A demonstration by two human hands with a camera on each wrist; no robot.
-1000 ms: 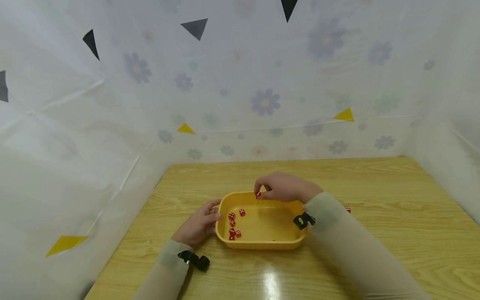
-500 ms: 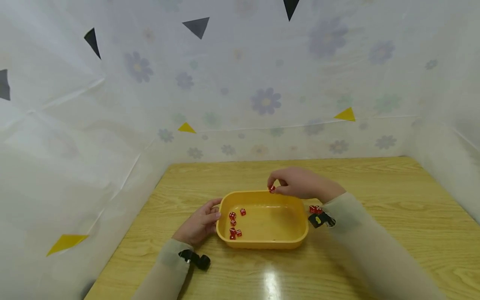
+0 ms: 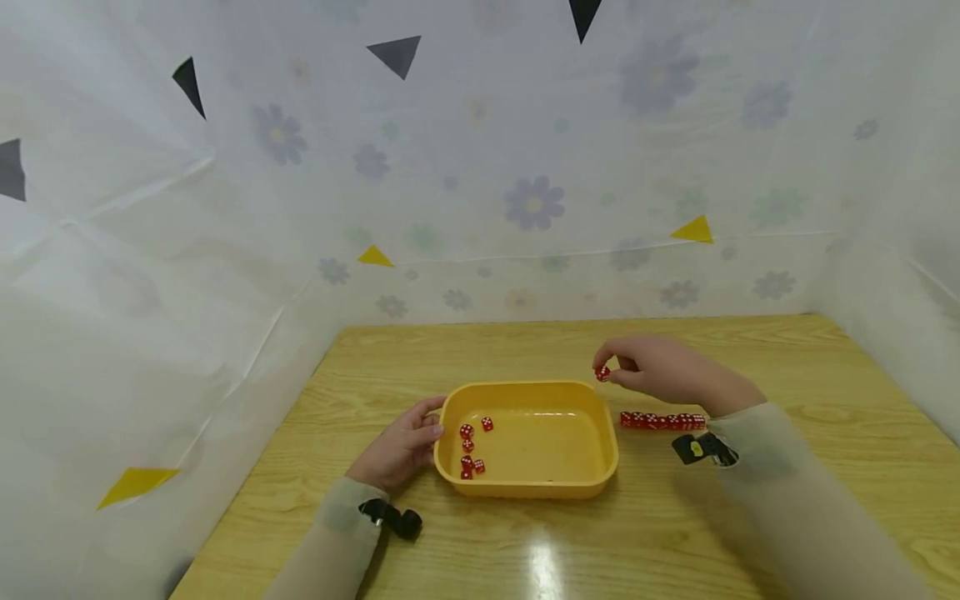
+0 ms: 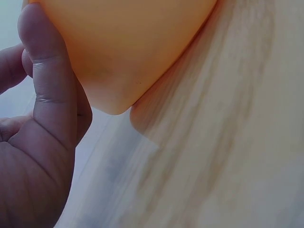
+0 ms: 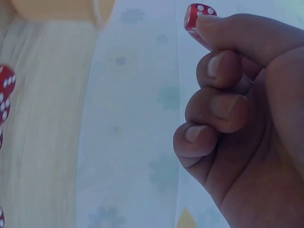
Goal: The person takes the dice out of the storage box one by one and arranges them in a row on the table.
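A yellow tub sits mid-table with several red dice lying at its left end. My left hand rests against the tub's left wall, thumb pressed on the tub. My right hand hovers above the table just past the tub's far right corner and pinches one red die at its fingertips. In the right wrist view the die shows at the fingertip, other fingers curled. A straight row of red dice lies on the table right of the tub.
The wooden table is walled by white flowered sheeting at the back and both sides. A glare spot shines on the near tabletop. Black wrist-strap cameras sit on both sleeves.
My right hand has carried the die from over the tub's far rim rightward, past its right corner. The row of dice beside the tub has come into view. The left hand stayed put.
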